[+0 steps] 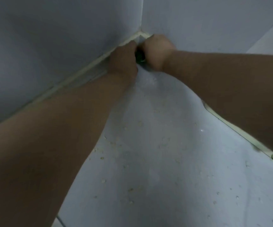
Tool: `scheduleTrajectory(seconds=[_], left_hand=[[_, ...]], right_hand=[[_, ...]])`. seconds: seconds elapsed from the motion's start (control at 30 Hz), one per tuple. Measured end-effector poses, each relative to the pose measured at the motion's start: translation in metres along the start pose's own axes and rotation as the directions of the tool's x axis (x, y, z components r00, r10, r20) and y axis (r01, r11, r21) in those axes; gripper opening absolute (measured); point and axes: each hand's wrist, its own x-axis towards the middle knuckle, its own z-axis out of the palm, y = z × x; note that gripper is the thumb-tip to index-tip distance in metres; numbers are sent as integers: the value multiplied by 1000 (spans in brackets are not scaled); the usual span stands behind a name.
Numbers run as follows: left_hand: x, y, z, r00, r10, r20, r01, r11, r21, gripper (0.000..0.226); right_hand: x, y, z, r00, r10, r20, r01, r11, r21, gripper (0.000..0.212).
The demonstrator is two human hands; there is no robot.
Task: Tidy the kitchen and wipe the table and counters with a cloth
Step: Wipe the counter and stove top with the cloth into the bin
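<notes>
On the head view, my left hand (124,61) and right hand (157,51) meet at 12 o'clock in the corner of the counter (189,169). Both curl tight round a blurred dark green wad (139,57). Crumbs (102,158) lie scattered toward 6 o'clock.

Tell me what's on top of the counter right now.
Scattered crumbs lie on the counter. In the corner, the left hand and right hand meet around a dark green thing. They cover most of it, so what it is cannot be told.

kitchen: crumbed counter (157,161) against walls (50,38)
</notes>
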Motion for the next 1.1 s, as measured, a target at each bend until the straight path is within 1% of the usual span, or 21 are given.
scheduleTrajectory(seconds=[0.07,0.13,0.17,0.27,0.37,0.47,0.53,0.63,0.73,0.87,0.97,1.07,1.1], left_hand=[[-3,-4,0,999,34,10,-34,999,-3,23],[-4,-4,0,998,50,43,-49,998,-27,25],[-4,0,-1,993,88,78,-86,996,-35,26],[-18,20,-4,966,217,140,-209,976,-67,25],[-36,48,-9,943,234,235,-217,971,-97,23],[-47,68,-8,905,279,321,-258,960,-107,28],[-51,73,-11,863,321,389,-300,947,-116,32],[-55,74,-22,815,379,439,-353,925,-144,32],[-71,76,-35,772,408,488,-422,902,-86,36],[-110,81,-46,770,419,482,-439,895,-76,34],[-143,94,-51,772,397,495,-422,904,-67,36],[-177,108,-55,767,407,496,-437,897,-60,33],[-188,113,-55,770,414,485,-441,895,-63,32]], right_hand=[[-4,1,-8,995,-64,76,70,994,-89,37],[-12,1,-16,982,-84,167,109,983,-150,39],[-17,1,-20,975,-78,208,115,978,-175,38],[-40,4,-27,946,-30,322,113,963,-244,29],[-70,11,-35,914,46,403,81,953,-292,18],[-99,7,-35,872,137,470,60,923,-381,7],[-114,3,-32,860,172,481,46,912,-408,5],[-129,-3,-28,857,171,486,44,916,-399,18],[-148,-7,-28,871,139,471,49,930,-364,19],[-181,-10,-32,879,110,464,42,951,-306,13],[-214,-11,-33,882,83,463,48,963,-264,20],[-246,-10,-26,891,66,450,52,968,-244,1],[-257,-8,-23,893,67,446,42,972,-230,7]])
